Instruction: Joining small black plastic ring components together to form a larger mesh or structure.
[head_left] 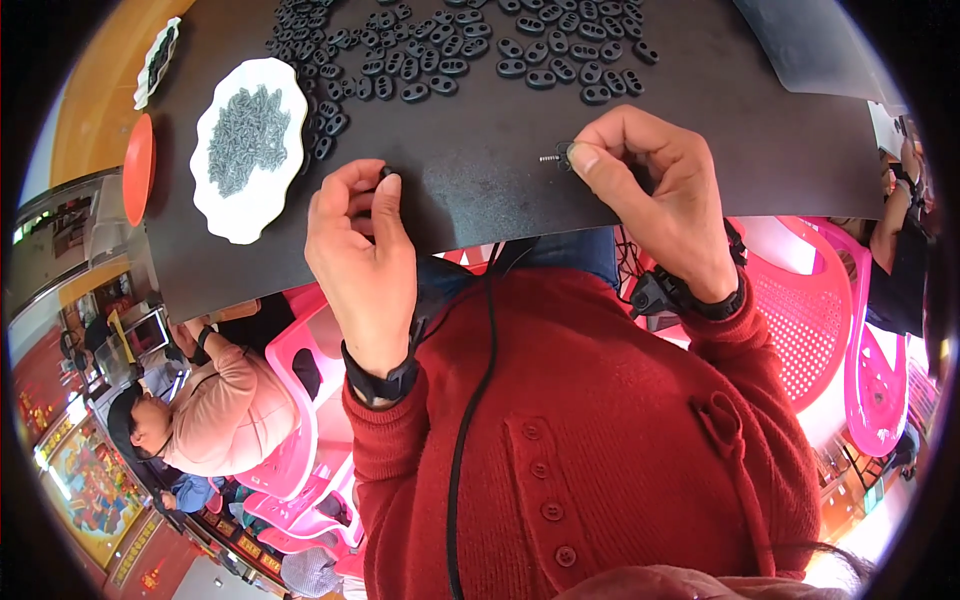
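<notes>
My left hand [362,235] is closed over the dark table, pinching a small black piece [386,173] between thumb and fingers. Most of that piece is hidden by the fingertips. Farther right, my right hand [650,180] is closed too, with a thin metal spring [549,158] poking out leftward from the fingertips. Something dark and wiry sits at the spring's base; I cannot make out what it is. The two hands are apart. Left of my left hand stands a white scalloped dish [240,222] heaped with small grey springs [248,135].
Many black oval two-hole pieces [430,60] spread across the far part of the table [480,215]. An orange-red dish [139,170] and another white dish [146,85] lie at the left. Clear plastic [820,45] covers the far right corner. Pink chairs [800,310] and a seated person [215,410] are nearby.
</notes>
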